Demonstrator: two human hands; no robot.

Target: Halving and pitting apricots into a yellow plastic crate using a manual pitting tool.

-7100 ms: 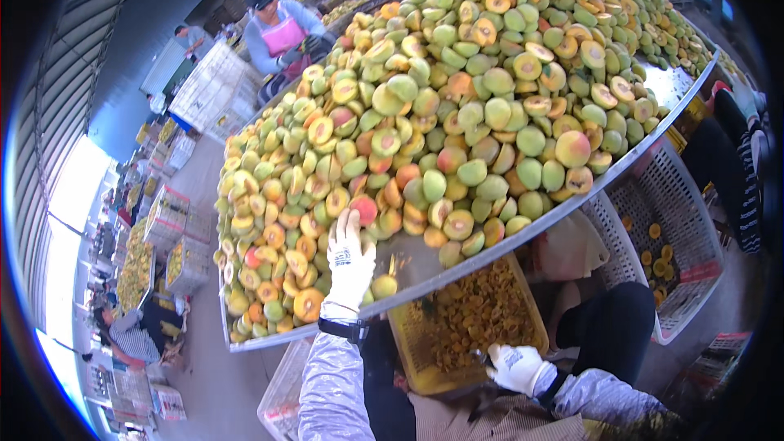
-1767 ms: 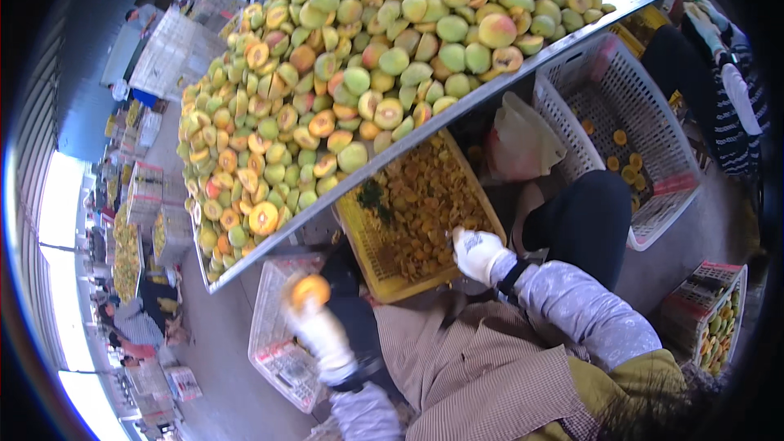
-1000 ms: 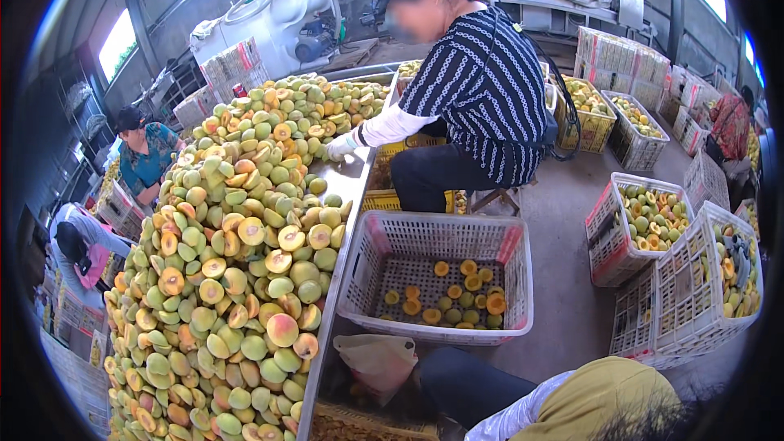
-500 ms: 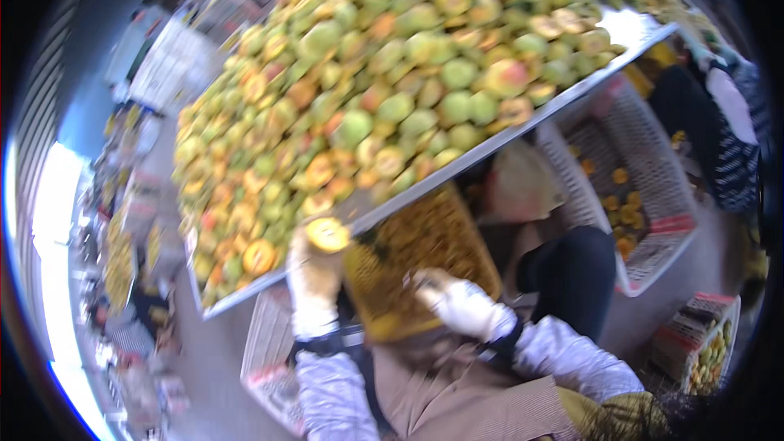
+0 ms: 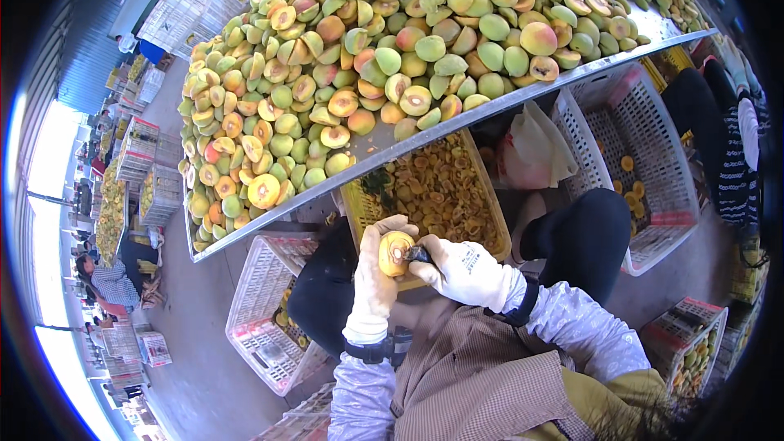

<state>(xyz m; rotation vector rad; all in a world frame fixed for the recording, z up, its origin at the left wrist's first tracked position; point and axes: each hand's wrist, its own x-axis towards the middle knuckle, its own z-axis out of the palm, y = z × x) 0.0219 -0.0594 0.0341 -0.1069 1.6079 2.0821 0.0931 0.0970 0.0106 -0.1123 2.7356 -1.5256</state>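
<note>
My left hand (image 5: 373,275), in a white glove stained yellow, is closed around an apricot half (image 5: 396,253) with its cut face and stone upward. My right hand (image 5: 465,268), also gloved, grips a small tool with a black handle (image 5: 419,254), its tip against the stone; its blade is too small to make out. Both hands meet over my lap, above the near edge of a yellow crate (image 5: 500,224) full of brown stones and scraps. Beyond them, a metal-edged table (image 5: 457,120) carries a heap of green, yellow and reddish halved apricots (image 5: 408,41).
White plastic crates flank my knees: one at left (image 5: 253,310), one at right (image 5: 678,171) with a few orange halves inside. A pale bag (image 5: 535,147) hangs under the table edge. Another crate of fruit (image 5: 686,347) stands at lower right. People work at far left and right.
My left hand has come down and right from the table edge with the apricot half. My right hand has moved up to it, bringing the tool against the stone.
</note>
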